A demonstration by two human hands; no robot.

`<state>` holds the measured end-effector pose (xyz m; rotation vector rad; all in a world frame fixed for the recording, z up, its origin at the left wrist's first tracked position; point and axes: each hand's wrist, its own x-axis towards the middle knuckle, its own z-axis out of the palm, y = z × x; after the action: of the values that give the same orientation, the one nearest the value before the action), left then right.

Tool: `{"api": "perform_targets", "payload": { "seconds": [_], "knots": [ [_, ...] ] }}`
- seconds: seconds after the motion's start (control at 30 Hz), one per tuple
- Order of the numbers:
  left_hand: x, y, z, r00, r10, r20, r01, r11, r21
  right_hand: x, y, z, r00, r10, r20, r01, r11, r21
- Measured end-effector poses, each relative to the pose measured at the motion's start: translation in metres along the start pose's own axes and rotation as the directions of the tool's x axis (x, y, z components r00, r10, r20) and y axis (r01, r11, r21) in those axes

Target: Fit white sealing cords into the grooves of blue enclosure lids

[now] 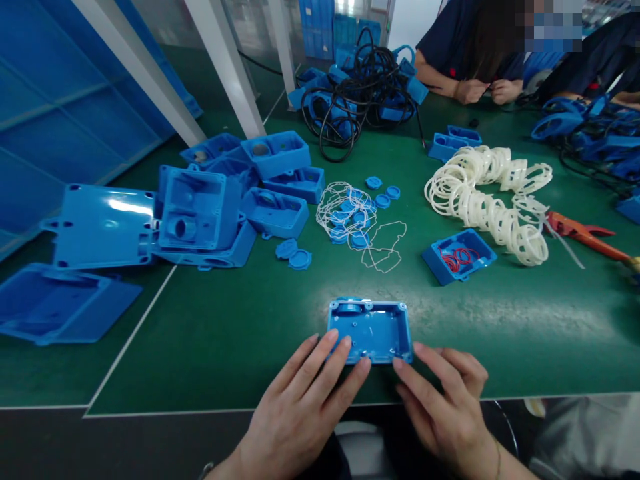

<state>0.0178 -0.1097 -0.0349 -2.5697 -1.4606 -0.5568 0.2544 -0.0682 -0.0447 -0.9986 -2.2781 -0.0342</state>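
- A small blue box (371,331) lies open side up on the green table (225,333), near its front edge and right in front of the person.
- The left hand (305,407) has its fingers (345,363) stretched out flat, tips touching the box's near left corner; nothing is clenched.
- The right hand (445,400) also lies loose, its forefinger tip at the near right corner, gripping nothing.
- The box looks like moulded hard plastic: likely light, stiff and thin-walled, with a glossy skin that could slip under a pinch.
- Best hold, judging by shape: the two short end walls or opposite corners, thumb outside and fingers over the rim, clear of the round port on the far left.
- Beyond it lie thin white gaskets (360,220), round blue caps (294,254), a tray (457,257) with red rings, white rings (490,200) and larger housings (200,213).
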Motion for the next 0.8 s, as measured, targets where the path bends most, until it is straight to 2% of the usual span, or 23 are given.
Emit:
{"api": "perform_targets", "payload": {
  "seconds": [0.17,0.3,0.47,0.53,0.63,0.8],
  "knots": [
    [-0.001,-0.003,-0.002,1.000,0.030,0.007,-0.031,1.000,0.005,-0.003,0.002,-0.002,0.997,0.081,0.001,-0.081,0.994,0.068],
    [-0.002,-0.006,-0.002,0.999,0.046,-0.001,-0.046,0.999,0.002,0.002,0.003,-0.007,0.981,0.179,0.074,-0.189,0.970,0.151],
    [-0.006,-0.006,0.001,0.998,0.059,-0.004,-0.059,0.997,-0.039,0.007,0.007,-0.009,0.957,0.278,0.081,-0.287,0.948,0.139],
    [-0.007,-0.006,0.002,0.998,0.046,-0.034,-0.047,0.997,-0.055,0.009,0.005,-0.010,0.959,0.279,0.056,-0.284,0.951,0.120],
    [-0.007,-0.006,-0.001,0.996,-0.018,-0.083,0.013,0.998,-0.068,0.013,-0.005,-0.010,0.978,0.207,0.014,-0.207,0.970,0.128],
    [-0.009,-0.007,-0.008,0.996,-0.064,-0.062,0.059,0.995,-0.076,0.021,-0.027,-0.002,0.997,0.078,0.006,-0.078,0.986,0.149]
  ]
}}
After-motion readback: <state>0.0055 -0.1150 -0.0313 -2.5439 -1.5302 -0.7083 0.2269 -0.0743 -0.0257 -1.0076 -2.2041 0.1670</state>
